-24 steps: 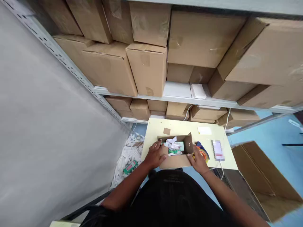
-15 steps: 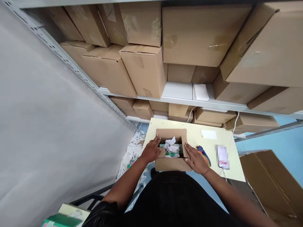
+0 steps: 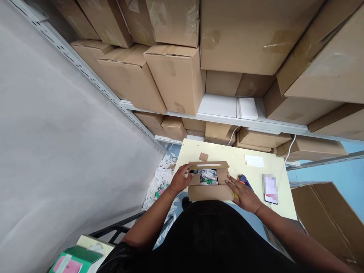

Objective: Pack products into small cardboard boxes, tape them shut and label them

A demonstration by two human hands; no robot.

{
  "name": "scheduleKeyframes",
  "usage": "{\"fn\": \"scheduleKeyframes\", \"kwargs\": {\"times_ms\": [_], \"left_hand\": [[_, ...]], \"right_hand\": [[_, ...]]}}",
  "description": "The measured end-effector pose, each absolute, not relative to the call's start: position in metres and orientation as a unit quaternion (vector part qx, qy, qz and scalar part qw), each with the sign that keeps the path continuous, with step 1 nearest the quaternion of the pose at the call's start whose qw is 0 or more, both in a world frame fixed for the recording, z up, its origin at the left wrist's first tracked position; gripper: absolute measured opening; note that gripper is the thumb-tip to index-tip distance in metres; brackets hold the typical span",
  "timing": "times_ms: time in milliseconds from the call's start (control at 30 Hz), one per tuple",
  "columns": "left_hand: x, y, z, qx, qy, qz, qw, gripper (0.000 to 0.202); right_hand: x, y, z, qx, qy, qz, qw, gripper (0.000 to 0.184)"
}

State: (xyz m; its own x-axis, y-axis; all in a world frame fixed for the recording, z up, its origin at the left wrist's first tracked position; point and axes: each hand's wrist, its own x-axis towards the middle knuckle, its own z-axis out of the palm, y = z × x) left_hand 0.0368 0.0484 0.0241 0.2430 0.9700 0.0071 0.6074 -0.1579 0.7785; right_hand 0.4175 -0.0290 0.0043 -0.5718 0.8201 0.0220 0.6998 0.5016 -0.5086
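Observation:
A small brown cardboard box (image 3: 210,192) sits on the pale yellow table (image 3: 227,153) right in front of me. Crumpled white paper and something green (image 3: 208,176) show through the gap between its flaps. My left hand (image 3: 181,178) rests on the box's left side flap, fingers spread flat. My right hand (image 3: 243,192) lies flat at the right end of the box, fingers on the right flap. The far flap, with a white strip on it, is folded partly over the opening.
A tape roll (image 3: 245,181) lies partly hidden under my right hand; a phone (image 3: 270,187) and white card (image 3: 254,160) lie further right. Shelves of cardboard cartons (image 3: 176,76) rise behind. Paper scraps (image 3: 159,182) litter the floor at left. An open carton (image 3: 330,220) stands at right.
The box's flaps have been folded inward: side flaps pressed down and the far flap brought over the opening. Both hands stayed on the box. The view tilted slightly.

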Motion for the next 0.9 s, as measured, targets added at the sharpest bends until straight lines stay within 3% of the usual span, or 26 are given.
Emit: {"fn": "scheduleKeyframes", "kwargs": {"times_ms": [200,333,500,633,767,833,900], "left_hand": [[0.036,0.069,0.025,0.712,0.555,0.270,0.336,0.034],[0.029,0.084,0.033,0.753,0.507,0.260,0.329,0.030],[0.038,0.068,0.034,0.826,0.472,0.172,0.255,0.021],[0.058,0.047,0.024,0.826,0.520,0.135,0.167,0.017],[0.060,0.042,0.013,0.822,0.520,0.153,0.173,0.021],[0.055,0.045,0.008,0.825,0.506,0.159,0.194,0.023],[0.050,0.050,0.005,0.825,0.497,0.161,0.215,0.025]], "right_hand": [[0.364,-0.010,-0.006,-0.641,-0.662,0.266,0.282,0.046],[0.346,0.001,-0.024,-0.722,-0.550,0.286,0.308,0.059],[0.342,-0.003,-0.038,-0.710,-0.572,0.276,0.305,0.061],[0.351,-0.017,-0.038,-0.687,-0.607,0.275,0.289,0.057],[0.393,-0.042,-0.041,-0.722,-0.611,0.197,0.259,0.058],[0.421,-0.051,-0.047,-0.762,-0.606,0.123,0.191,0.056],[0.446,-0.053,-0.054,-0.798,-0.584,0.126,0.082,0.048]]}}
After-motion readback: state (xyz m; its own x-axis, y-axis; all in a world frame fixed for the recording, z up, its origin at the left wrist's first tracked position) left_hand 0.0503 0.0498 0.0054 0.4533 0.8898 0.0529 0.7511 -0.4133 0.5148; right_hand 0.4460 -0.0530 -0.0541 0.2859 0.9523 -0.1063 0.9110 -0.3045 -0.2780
